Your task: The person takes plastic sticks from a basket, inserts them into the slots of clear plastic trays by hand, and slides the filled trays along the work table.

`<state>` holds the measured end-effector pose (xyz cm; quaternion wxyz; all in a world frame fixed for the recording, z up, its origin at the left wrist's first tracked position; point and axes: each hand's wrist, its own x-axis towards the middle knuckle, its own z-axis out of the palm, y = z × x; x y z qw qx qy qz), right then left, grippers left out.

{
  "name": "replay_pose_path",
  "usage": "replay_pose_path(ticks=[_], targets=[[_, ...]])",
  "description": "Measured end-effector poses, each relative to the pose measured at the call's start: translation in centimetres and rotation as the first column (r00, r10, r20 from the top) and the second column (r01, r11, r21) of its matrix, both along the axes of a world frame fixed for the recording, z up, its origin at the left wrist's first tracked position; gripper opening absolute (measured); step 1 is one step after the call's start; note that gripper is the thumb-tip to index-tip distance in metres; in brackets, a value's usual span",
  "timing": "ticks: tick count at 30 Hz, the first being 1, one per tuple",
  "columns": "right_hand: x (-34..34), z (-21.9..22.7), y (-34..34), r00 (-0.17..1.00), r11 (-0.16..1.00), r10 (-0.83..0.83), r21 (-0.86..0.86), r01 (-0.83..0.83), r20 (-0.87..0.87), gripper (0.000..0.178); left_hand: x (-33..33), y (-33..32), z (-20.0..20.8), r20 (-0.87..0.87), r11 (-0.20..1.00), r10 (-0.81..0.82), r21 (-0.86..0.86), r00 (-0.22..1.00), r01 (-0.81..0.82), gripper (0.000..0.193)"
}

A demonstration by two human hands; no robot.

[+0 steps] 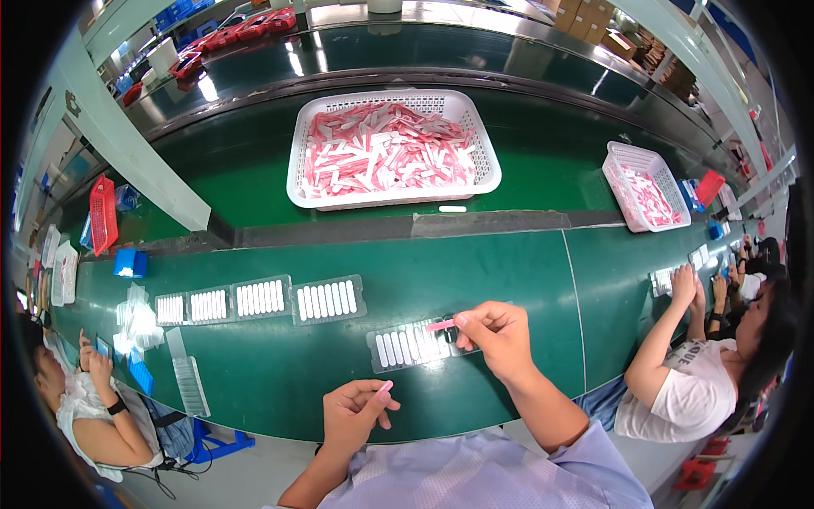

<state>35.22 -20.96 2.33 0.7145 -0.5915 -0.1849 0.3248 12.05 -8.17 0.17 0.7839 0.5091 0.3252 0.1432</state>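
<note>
While the right hand (500, 338) pinched a pink strip (439, 325), jutting left from thumb and forefinger, over a clear tray (392, 369), the curled left hand (352, 417) pinched a pink piece (386, 387).

Pink and white on green.
My table (475, 267) is deep green, crossed by a thin pale line (573, 297), with a dark grey band (339, 232) behind. The strip (440, 325) in my right grip (498, 338) is pink; the bit (386, 387) in my left grip (349, 414) is pale pink. The tray (374, 360) is clear, striped by white pieces (397, 348). The big basket (296, 182) is white, perforated in rows, its heap (390, 153) mixed pink and white. Leftward, one basket is red (103, 216), one box (130, 265) blue. My shirt (475, 475) is pale lavender.
</note>
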Motion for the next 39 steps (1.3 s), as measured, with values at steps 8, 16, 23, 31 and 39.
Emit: replay_pose_path(ticks=[8, 16, 23, 31, 39], targets=[[0.2, -0.7, 0.8, 0.180, 0.994, 0.043, -0.061, 0.094, 0.983, 0.010, -0.3, 0.6, 1.0, -0.010, 0.995, -0.018, -0.100, 1.000, 0.017, 0.025], [-0.2, -0.8, 0.3, 0.166, 0.924, 0.381, -0.378, -0.051, 0.909, 0.028, -0.8, 1.3, 0.6, 0.099, 0.978, -0.023, -0.206, 0.995, 0.043, 0.038], [-3.2, 1.1, 1.3, 0.765, 0.958, 0.283, -0.201, -0.203, 0.579, 0.018, 0.6, 1.0, 1.4, 0.133, 0.971, -0.113, -0.196, 0.985, 0.138, 0.045], [-1.7, -0.2, 0.3, 0.992, 0.992, -0.108, 0.078, 0.102, 0.072, 0.008, 2.6, 1.0, 1.8, 0.031, 0.904, -0.198, 0.392, 0.980, 0.170, 0.054], [-0.3, 1.3, -1.3, 0.983, 0.988, -0.149, 0.055, 0.144, 0.102, 0.013, 5.5, 2.1, 1.5, -0.411, -0.009, -0.212, 0.908, 0.887, 0.419, 0.054]])
